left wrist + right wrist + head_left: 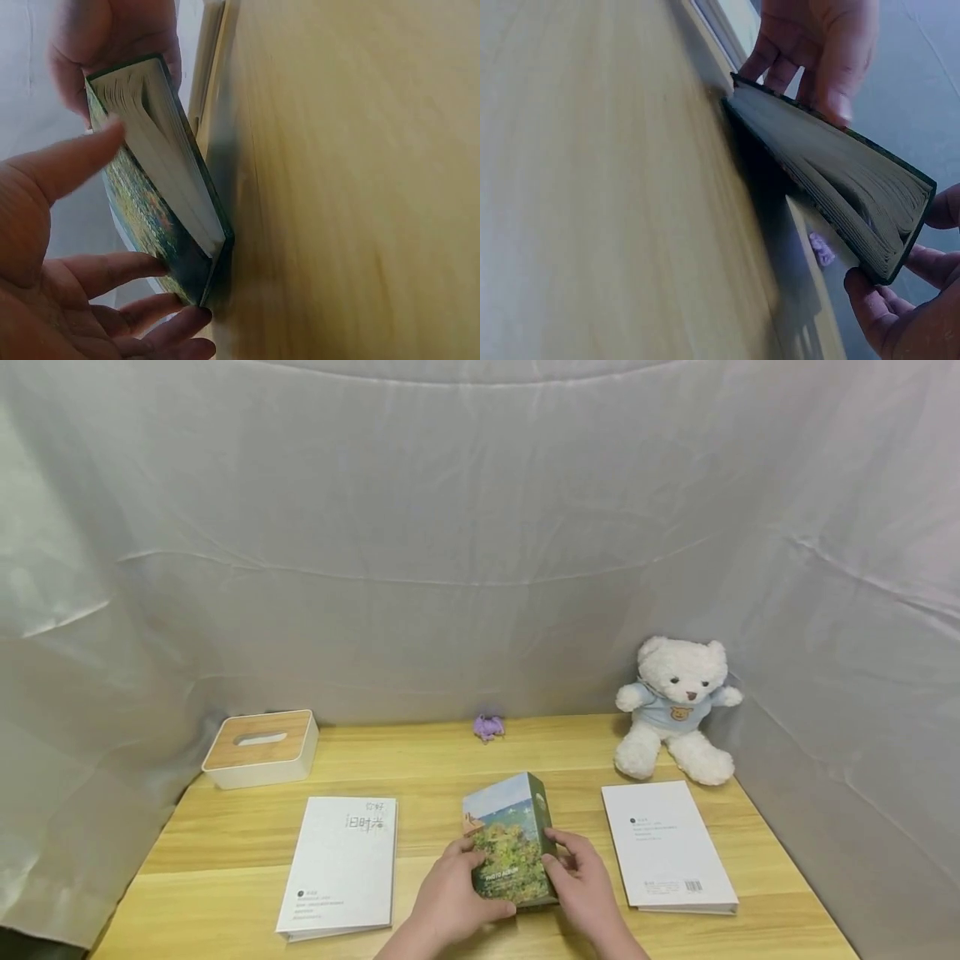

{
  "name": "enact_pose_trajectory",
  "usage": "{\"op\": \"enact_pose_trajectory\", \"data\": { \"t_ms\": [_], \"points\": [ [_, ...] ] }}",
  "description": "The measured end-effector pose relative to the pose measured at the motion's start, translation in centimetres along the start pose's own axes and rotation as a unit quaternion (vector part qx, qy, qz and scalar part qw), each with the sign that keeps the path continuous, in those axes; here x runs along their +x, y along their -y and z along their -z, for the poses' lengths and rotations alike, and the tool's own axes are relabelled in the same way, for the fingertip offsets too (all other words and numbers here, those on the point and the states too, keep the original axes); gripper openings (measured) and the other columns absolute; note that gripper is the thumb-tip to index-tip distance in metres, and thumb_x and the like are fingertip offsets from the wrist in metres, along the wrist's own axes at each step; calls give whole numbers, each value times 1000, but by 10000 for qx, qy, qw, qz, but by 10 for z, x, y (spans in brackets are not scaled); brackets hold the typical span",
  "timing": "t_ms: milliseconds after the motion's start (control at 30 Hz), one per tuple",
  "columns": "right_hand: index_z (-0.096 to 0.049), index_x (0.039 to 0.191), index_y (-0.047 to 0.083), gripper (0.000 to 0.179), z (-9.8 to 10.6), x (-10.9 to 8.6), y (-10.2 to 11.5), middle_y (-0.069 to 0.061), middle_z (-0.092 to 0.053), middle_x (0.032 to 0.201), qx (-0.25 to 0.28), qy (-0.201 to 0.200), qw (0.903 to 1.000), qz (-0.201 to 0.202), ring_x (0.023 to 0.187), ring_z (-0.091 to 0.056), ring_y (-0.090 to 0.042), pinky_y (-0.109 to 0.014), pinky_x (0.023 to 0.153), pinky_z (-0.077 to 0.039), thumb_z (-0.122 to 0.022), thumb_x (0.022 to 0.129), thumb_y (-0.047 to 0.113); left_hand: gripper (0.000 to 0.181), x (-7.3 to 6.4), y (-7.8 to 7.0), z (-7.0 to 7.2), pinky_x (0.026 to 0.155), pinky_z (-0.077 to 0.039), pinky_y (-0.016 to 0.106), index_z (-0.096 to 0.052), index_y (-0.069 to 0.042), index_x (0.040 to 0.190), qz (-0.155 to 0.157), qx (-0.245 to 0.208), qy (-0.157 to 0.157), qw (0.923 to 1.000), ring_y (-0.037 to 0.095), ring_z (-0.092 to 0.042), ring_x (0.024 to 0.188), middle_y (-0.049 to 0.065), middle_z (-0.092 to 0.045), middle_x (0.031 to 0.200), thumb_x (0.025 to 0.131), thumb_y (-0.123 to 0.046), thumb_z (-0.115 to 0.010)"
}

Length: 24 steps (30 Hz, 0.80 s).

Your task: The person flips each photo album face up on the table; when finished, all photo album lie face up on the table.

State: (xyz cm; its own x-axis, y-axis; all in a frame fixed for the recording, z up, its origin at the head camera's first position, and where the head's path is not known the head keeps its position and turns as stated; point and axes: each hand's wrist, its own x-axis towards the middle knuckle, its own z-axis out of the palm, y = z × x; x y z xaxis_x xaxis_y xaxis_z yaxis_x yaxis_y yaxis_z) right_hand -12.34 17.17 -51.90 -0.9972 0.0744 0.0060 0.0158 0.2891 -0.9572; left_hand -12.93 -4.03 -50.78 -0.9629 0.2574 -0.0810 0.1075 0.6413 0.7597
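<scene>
1. Centrally, toward the near side of the wooden surface [420, 756], a photo album [504, 852] is held tilted, its painted cover up and its dark green spine on the right; I cannot tell whether its lower edge touches the wood.
2. On the album's left side, the left hand [453, 893] holds it with thumb and fingers set wide apart, the thumb by the near end and the fingers along the edge.
3. At the spine, the right hand [587, 885] grips the album between thumb and fingers, spaced more narrowly.
4. Both wrist views show the album's page edges [161, 165], with a gap between some of the leaves.
5. Left of the hands lies a white book [337, 872] with dark lettering; on the right lies a second white book [667, 852], a barcode printed near its near end.
6. Farther back, a tissue box [295, 756] with a wood-toned top sits far left, a small purple object [489, 727] at the far middle, and a white teddy bear [678, 714] in a blue top far right.
7. Behind everything hangs grey cloth [480, 510].
</scene>
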Motion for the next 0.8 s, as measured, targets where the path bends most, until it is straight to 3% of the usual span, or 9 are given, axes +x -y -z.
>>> {"op": "enact_pose_trajectory", "data": {
  "t_ms": [167,400,600,800],
  "points": [
    [-64,137,-5,40,1,-1,4,-24,-56,137,-98,43,9999,-66,98,-64,-26,-30,77,-62,-72,98,5,80,-1,2,-1,101,-50,68,-68,13,128,-16,-104,-55,9999,57,-53,129,32,-53,147,83,-52,-87],
    [-62,139,-3,48,1,-4,5,-24,-54,139,-259,186,9995,-34,100,-63,-28,-29,71,-62,-78,94,6,79,-1,5,-2,101,-47,74,-67,8,132,-66,-132,-245,9996,59,-51,130,34,-54,145,80,-45,-91],
    [-59,140,-6,54,0,-4,5,-28,-52,140,1,110,9999,-67,101,-67,-30,-29,70,-63,-81,91,3,80,0,3,-6,99,-47,76,-64,-4,143,-137,-330,-321,9988,57,-49,133,29,-51,152,77,-38,-94],
    [-52,144,-11,53,2,-1,4,-30,-52,144,532,72,9982,-277,99,-73,-31,-32,69,-64,-73,96,-2,76,0,-1,-5,101,-47,74,-64,-5,144,-292,-567,-226,9977,55,-49,134,28,-48,153,78,-30,-93]
  ]
}}
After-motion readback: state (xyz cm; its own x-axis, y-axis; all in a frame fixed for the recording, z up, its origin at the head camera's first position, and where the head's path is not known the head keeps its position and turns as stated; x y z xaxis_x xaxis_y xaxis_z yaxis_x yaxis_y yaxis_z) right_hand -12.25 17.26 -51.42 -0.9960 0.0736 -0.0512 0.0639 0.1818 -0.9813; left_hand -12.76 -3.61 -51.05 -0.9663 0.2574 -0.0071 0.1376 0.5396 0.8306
